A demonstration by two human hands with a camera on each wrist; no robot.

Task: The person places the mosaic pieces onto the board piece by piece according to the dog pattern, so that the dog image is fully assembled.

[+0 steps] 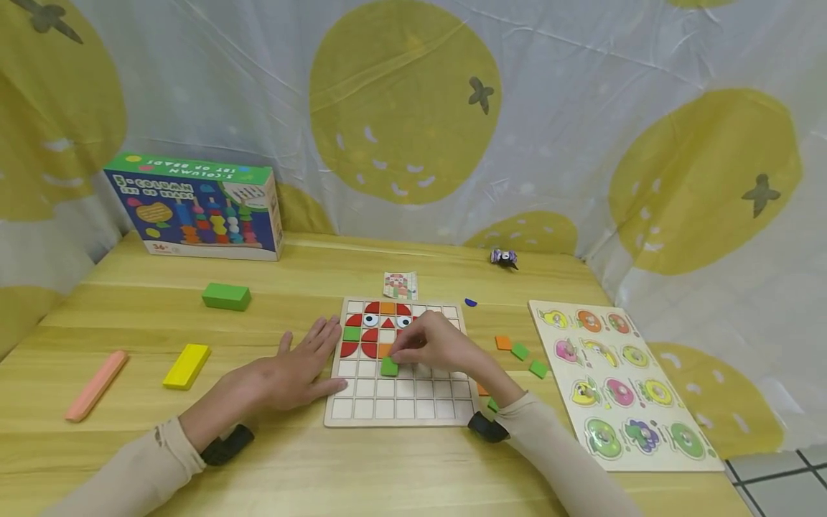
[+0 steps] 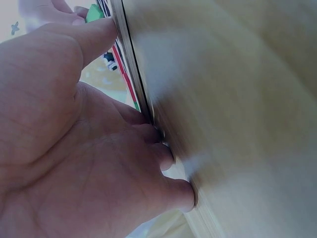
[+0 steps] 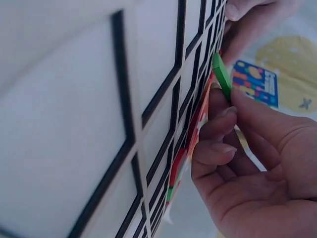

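A wooden grid board (image 1: 329, 413) lies on the table, its upper cells filled with red, orange, green and eye-patterned tiles. My right hand (image 1: 436, 345) is over the board and pinches a green square tile (image 1: 389, 367) between thumb and fingers. In the right wrist view that green tile (image 3: 221, 74) is tilted, one edge toward the board. The left hand (image 1: 300, 370) rests at the board's left side, fingers extended, with fingertips and thumb touching its edge. In the left wrist view the left hand (image 2: 89, 148) lies against the tabletop beside the board.
Loose orange (image 1: 502, 343) and green tiles (image 1: 538, 369) lie right of the board, near a fruit puzzle (image 1: 549, 323). A small pattern card (image 1: 400, 286) sits behind. Leftward are a green block (image 1: 226, 296), a yellow block (image 1: 187, 366), a pink stick (image 1: 97, 385) and a toy box (image 1: 200, 208).
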